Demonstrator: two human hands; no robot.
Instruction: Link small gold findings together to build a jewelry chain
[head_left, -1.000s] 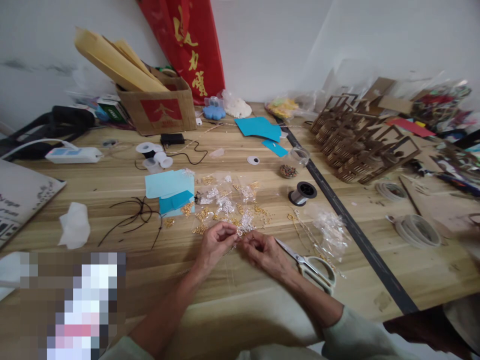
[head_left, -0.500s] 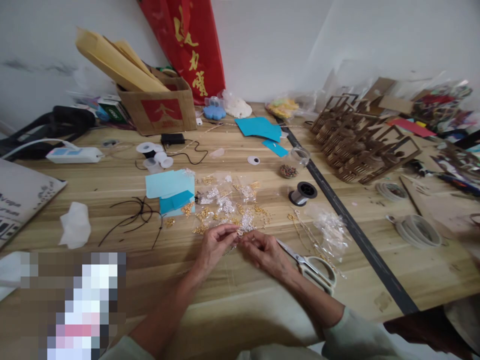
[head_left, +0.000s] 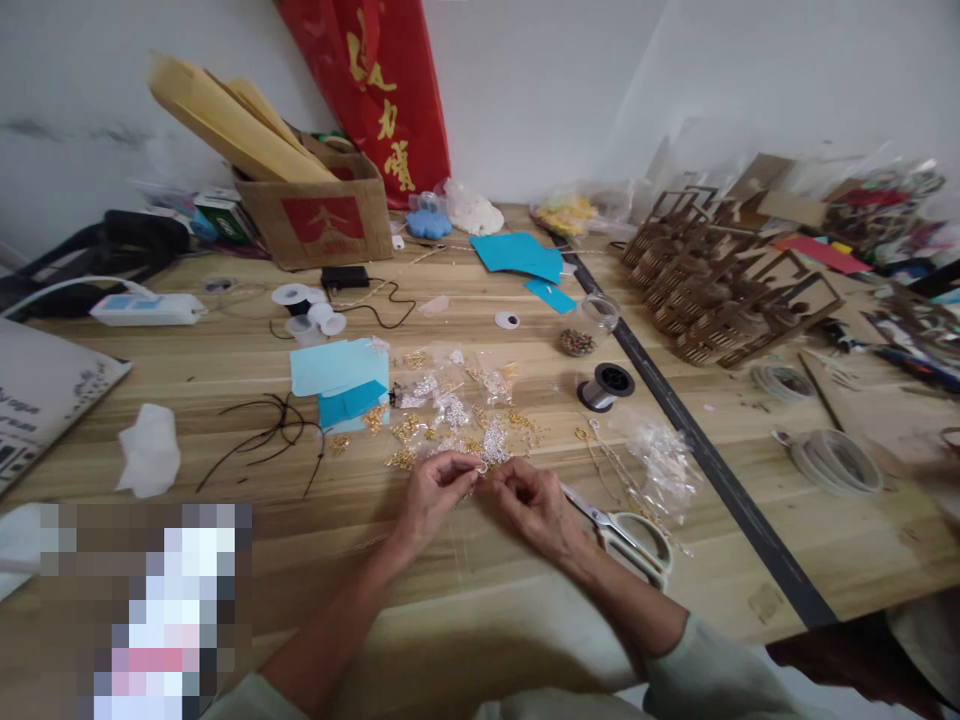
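My left hand [head_left: 436, 492] is closed in a pinch, and a small silvery piece [head_left: 481, 468] shows at its fingertips, too small to make out its kind. A bit of what looks like thin chain hangs below those fingers. My right hand [head_left: 534, 500] is closed too, thumb against forefinger, just right of the left fingertips; whatever it pinches is hidden. Right beyond both hands lies a heap of silver beads [head_left: 493, 442] among gold beads [head_left: 406, 430] and small clear bags. White-handled scissors [head_left: 636, 543] lie beside my right wrist, partly behind the forearm.
A spool of wire [head_left: 604, 387] and gold and silver chains [head_left: 600, 460] lie to the right, near a crumpled clear bag [head_left: 664, 455]. Blue cards [head_left: 341, 370] and black cord [head_left: 281, 430] are at left. Wooden baskets [head_left: 720, 285] stand at the back right.
My right fingertips have drawn slightly away from the left ones, so a small gap shows between the hands. The silvery piece stays at my left fingertips.
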